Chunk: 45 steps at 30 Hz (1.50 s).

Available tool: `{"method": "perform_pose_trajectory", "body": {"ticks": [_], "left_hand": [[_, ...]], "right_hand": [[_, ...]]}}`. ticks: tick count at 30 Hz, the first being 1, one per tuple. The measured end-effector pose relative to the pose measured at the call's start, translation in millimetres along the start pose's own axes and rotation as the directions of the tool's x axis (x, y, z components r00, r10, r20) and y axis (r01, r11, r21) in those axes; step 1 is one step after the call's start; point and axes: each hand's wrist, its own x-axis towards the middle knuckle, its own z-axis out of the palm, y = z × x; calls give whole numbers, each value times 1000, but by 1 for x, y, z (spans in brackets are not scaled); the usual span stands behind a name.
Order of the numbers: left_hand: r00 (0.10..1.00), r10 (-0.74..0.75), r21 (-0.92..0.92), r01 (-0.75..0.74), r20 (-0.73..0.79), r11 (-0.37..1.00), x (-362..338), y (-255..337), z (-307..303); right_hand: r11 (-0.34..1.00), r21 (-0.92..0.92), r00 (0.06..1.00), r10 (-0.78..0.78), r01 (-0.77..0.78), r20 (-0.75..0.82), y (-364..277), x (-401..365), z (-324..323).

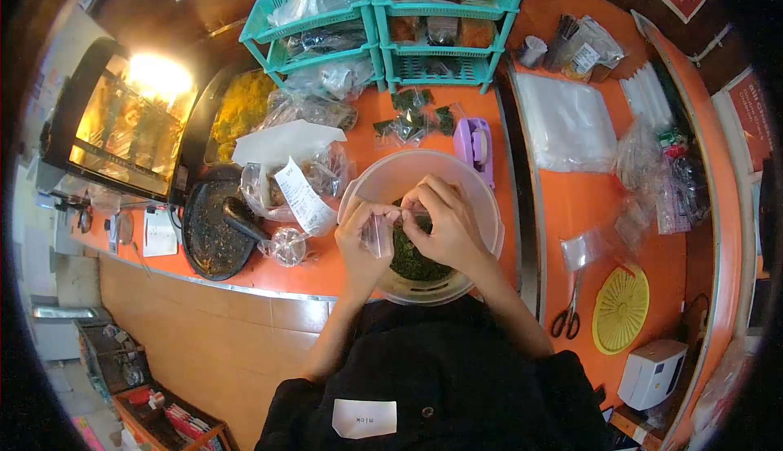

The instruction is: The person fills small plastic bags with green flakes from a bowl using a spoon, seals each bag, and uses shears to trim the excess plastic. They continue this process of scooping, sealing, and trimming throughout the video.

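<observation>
Both hands are raised over a large translucent tub (488,206) with chopped dark green herbs (418,259) in the bottom. My left hand (367,235) pinches a small clear plastic bag (378,237) that hangs below its fingers. Close beside it, my right hand (440,223) has its thumb and fingers pinched at the bag's upper edge. The fingertips of the two hands nearly meet. What the bag holds, if anything, is too small to tell. Behind the tub lie small packed bags of green herbs (412,117).
Right of the tub's back stands a purple tape dispenser (475,148). A stone mortar (214,227) and a receipt (303,196) are to the left. Teal racks (379,35) stand behind. On the right counter are plastic bags (567,121), scissors (566,320) and a yellow lid (620,310).
</observation>
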Motion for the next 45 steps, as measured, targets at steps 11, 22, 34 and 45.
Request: {"method": "perform_pose_trajectory", "body": {"ticks": [11,22,34,45], "left_hand": [[994,1,48,4,-106,999,1,-5,3],[985,29,71,-17,-171,997,12,-11,-6],[999,4,-12,-4,-47,1000,15,-6,-16],[998,35,-10,-34,55,999,10,12,-13]], "right_hand": [[999,-17,999,45,-45,14,-3,-3,2],[995,3,995,101,-101,8,-2,-5,-16],[983,67,986,168,-169,21,-2,-5,-31],[994,108,999,33,-31,-16,-10,1,-21]]}}
